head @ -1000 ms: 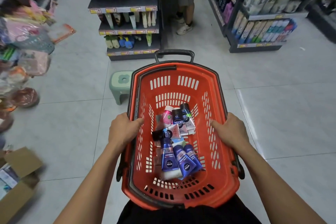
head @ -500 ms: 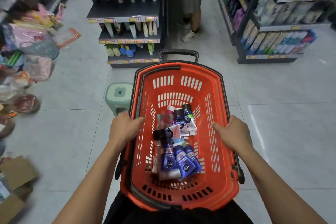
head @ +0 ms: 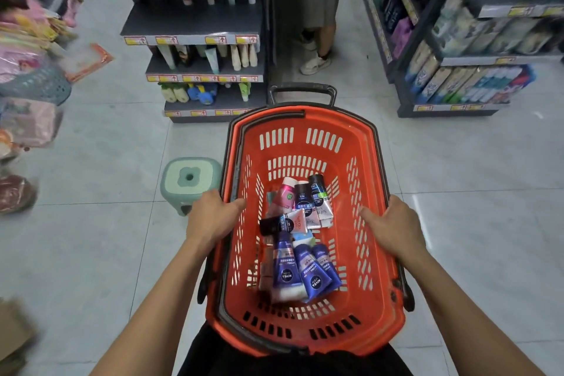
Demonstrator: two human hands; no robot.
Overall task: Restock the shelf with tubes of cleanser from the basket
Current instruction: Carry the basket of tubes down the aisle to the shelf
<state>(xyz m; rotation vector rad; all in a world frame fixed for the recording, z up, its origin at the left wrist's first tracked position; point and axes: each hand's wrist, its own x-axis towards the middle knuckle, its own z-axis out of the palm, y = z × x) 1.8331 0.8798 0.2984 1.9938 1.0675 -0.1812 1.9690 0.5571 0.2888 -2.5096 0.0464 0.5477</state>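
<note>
I hold a red plastic basket in front of me at waist height. My left hand grips its left rim and my right hand grips its right rim. Several tubes of cleanser lie loose on the basket floor: blue ones near me, black, pink and white ones farther in. A dark shelf unit with upright tubes stands ahead to the left, just beyond the basket's black handle.
A pale green stool stands on the floor left of the basket. A person's legs are in the aisle beyond. A second shelf unit is at the right, hanging goods at the left, a cardboard box at lower left.
I have moved forward with the basket: the shelf unit, stool and standing person are closer in view. Both hands keep the same hold on the rims.
</note>
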